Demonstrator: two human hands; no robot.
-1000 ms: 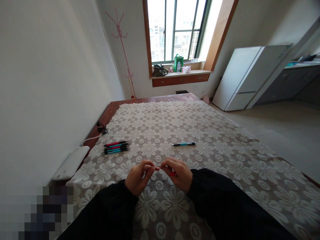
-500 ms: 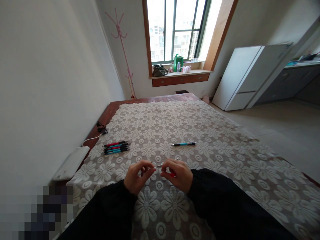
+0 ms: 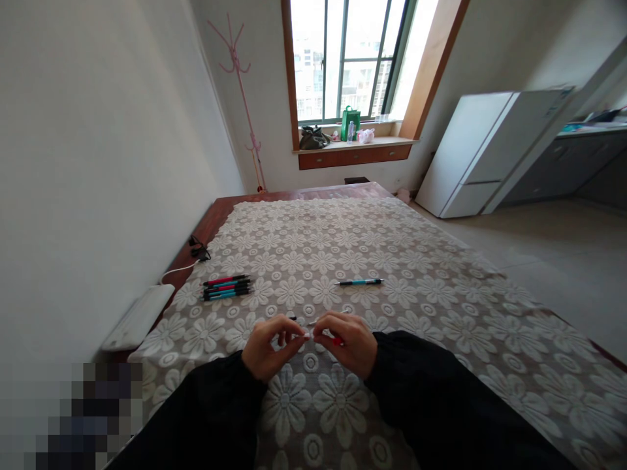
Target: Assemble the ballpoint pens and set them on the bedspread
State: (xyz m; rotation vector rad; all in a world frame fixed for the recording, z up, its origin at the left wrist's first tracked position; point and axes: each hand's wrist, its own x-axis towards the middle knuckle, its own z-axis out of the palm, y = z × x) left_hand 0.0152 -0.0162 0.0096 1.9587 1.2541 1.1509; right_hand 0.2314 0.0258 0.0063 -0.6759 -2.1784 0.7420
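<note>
At the far left, about nine o'clock from the hands, a white flat device [image 3: 138,318] lies on the wooden edge of the bed [image 3: 206,225], with a white cable [image 3: 179,269] running up to a dark plug. Just right of it, at roughly ten o'clock from the hands, a bundle of pens [image 3: 228,288] rests on the lace flower cloth [image 3: 441,313], their long axes running nearly left to right, tips toward the right.

The left hand [image 3: 268,346] is curled, its fingers [image 3: 294,334] pinched on something very small and pale; a dark tip shows just above the thumb. Touching it from the right, the right hand [image 3: 349,343] is also clenched, its fingers [image 3: 321,333] nipping the same small piece, and a red part [image 3: 337,341] peeks from under the palm. What the two hands share looks like a thin pen piece lying left to right between them, at the near middle of the bed, but it is too small and too covered to name with certainty. Both hands are equally close to it.

At twelve o'clock from the hands, well apart, a single blue pen [image 3: 360,282] lies on the cloth, long axis left to right; the right hand is slightly nearer to it.

Both black sleeves are cut off by the lower edge, and the lower left corner is blurred out.
</note>
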